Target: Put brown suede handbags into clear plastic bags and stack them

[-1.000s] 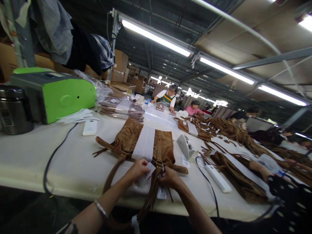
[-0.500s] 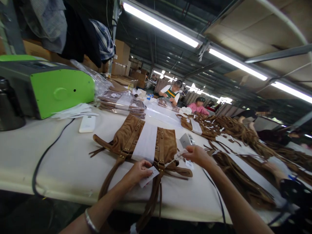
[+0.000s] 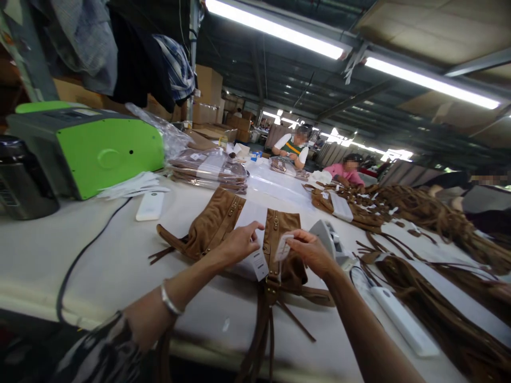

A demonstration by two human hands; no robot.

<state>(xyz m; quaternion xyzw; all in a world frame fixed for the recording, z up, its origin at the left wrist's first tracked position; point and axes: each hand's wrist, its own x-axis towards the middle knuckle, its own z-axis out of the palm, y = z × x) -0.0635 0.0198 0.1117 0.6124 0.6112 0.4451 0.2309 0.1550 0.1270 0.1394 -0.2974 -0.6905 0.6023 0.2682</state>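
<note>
A brown suede bag (image 3: 207, 226) with a white paper band lies flat on the white table (image 3: 112, 255), its straps hanging over the front edge. My left hand (image 3: 238, 243) rests above the bag's middle, fingers partly stretched, with a white paper tag (image 3: 258, 264) hanging just under it. My right hand (image 3: 310, 251) is pinched on a small white tag (image 3: 282, 247) held above the bag's right strap buckle. A silver bracelet (image 3: 170, 300) circles my left wrist.
A green machine (image 3: 91, 149) and a dark metal pot (image 3: 22, 178) stand at the left. A white remote-like device (image 3: 149, 206), a black cable (image 3: 85, 250), a tape dispenser (image 3: 331, 239), bagged brown bags (image 3: 207, 170) and fringed bags (image 3: 419, 213) lie around. Other people work at the far end.
My right hand came back from the tape dispenser to the bag's middle with a small tag. My left hand moved up from the bag's lower edge onto the paper band.
</note>
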